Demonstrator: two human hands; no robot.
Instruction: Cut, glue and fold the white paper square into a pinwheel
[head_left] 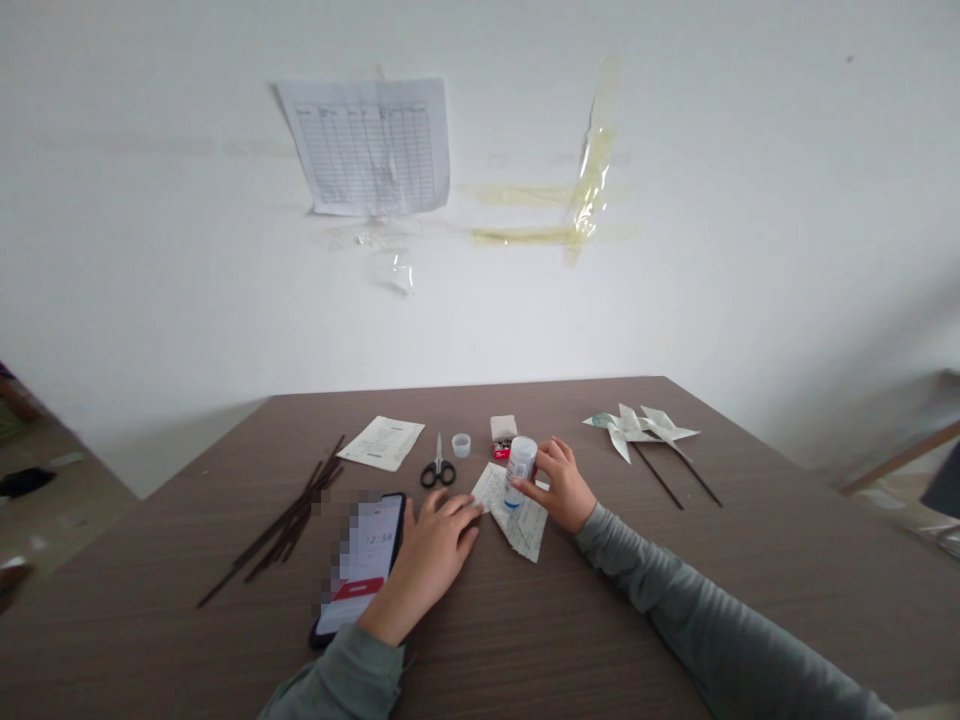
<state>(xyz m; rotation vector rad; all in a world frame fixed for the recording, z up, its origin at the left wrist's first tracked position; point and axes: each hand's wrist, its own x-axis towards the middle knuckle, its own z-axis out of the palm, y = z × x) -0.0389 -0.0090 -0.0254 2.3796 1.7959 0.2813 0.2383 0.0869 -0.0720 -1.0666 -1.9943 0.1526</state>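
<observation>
The right hand (564, 487) is partly closed around a small white plastic bottle (520, 470) with a blue-marked label, its thumb on the near side and its fingers (544, 452) curled against the far side. The bottle leans slightly over a creased printed paper sheet (519, 520), which lies near the middle of a brown wood-grain table (150, 640). Whether the bottle's base touches the sheet is hard to tell.

The left hand (433, 553) lies palm down, with its fingers together and gently curled, and shows no hold on anything. Its fingertips (471, 512) reach the left edge of the creased sheet, and the hand partly covers the right side of a smartphone (367, 545), whose lit screen is partly blurred.

Just beyond the hands are black-handled scissors (438, 470), a small clear cap (461, 445), and a small red-and-white packet (503, 435). Farther left lie a printed paper slip (381, 443) and a loose bundle of thin dark sticks (289, 522). To the right, two paper pinwheels (637, 428) lie on dark sticks (675, 478). A printed table sheet (367, 147) and yellowed tape strips (592, 170) cling to the white wall (750, 200) beyond the table.
</observation>
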